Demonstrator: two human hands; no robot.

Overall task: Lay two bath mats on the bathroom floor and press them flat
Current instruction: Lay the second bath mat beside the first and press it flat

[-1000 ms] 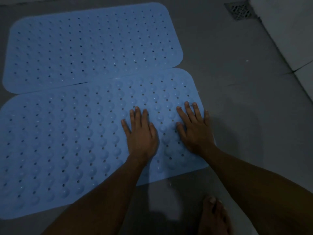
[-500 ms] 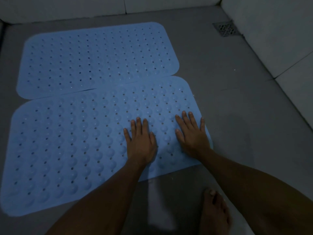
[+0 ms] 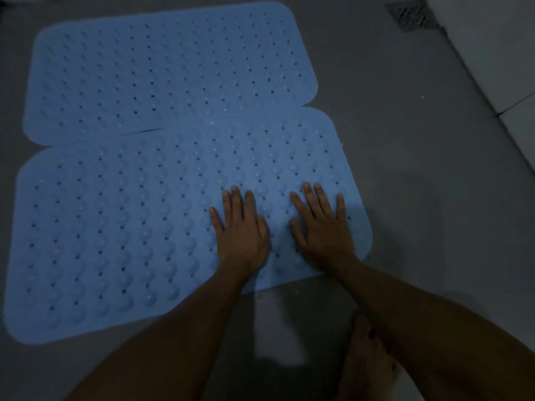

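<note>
Both hands, left [image 3: 241, 235] and right [image 3: 321, 230], press flat on the near mat [image 3: 115, 227], fingers straight and slightly spread. Beyond it the far mat [image 3: 162, 70] lies on the grey floor [image 3: 405, 169], a drain [image 3: 411, 14] by the wall.

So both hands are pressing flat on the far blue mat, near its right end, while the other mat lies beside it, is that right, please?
Not quite: the mat is the wrong one. The head view shows the left hand and the right hand pressing flat on the near blue mat, near its right end. The far blue mat lies beside it, untouched.
</note>
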